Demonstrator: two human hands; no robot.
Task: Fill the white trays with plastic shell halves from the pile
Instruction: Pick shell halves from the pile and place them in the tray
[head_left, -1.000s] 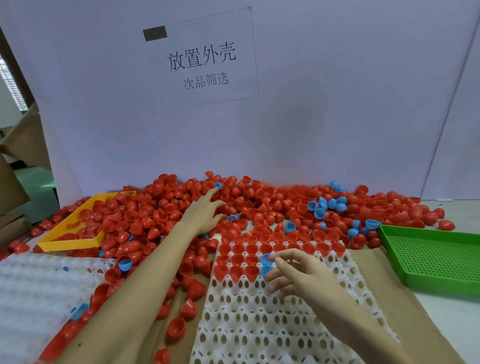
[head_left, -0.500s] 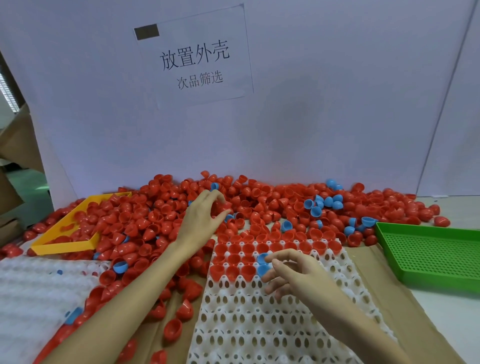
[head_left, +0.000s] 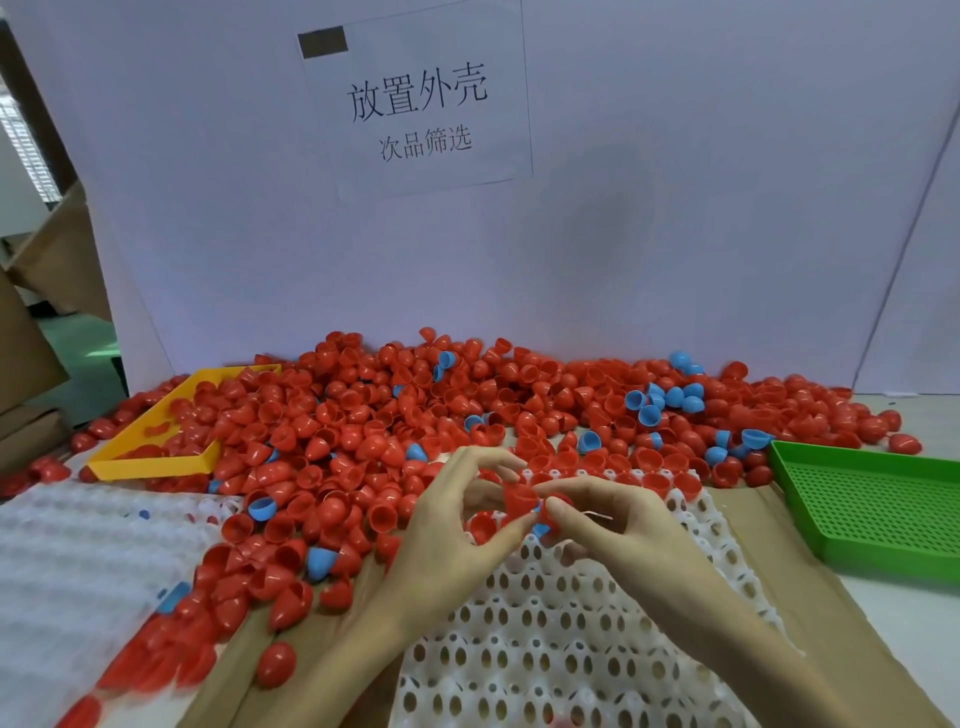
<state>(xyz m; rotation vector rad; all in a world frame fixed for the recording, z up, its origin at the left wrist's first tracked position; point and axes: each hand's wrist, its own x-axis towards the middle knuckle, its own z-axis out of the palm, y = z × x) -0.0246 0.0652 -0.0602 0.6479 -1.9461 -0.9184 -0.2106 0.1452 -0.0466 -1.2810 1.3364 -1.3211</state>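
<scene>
My left hand (head_left: 457, 525) and right hand (head_left: 618, 530) meet over the far part of the white tray (head_left: 545, 639), fingers curled toward each other. Between them I pinch a red shell half (head_left: 522, 501); the left fingertips hold its left side and the right thumb and forefinger close on red plastic just right of it, with a sliver of blue showing underneath. I cannot tell whether that is one shell or two nested pieces, or which hand bears the weight. Holding it with both hands here reads to me as turning or separating a piece so it drops open side up into a socket.

The tray lies directly under the hands on brown cardboard (head_left: 810, 623), near me, so each placement is a short drop. Its far rows already carry red halves (head_left: 657, 483), seated cup up; the near sockets are bare, so most of the filling remains.

The pile (head_left: 363, 415) spreads across the far side against the white backboard (head_left: 675, 208), mostly red with scattered blue halves (head_left: 649, 410), touching the tray's far edge to keep reaches short. A second white tray (head_left: 78, 561) waits at near left. A yellow tray (head_left: 156, 462) sits half buried at far left, and a green perforated tray (head_left: 878, 514) stands at right, perhaps for rejects, given the printed sign (head_left: 421, 104).
</scene>
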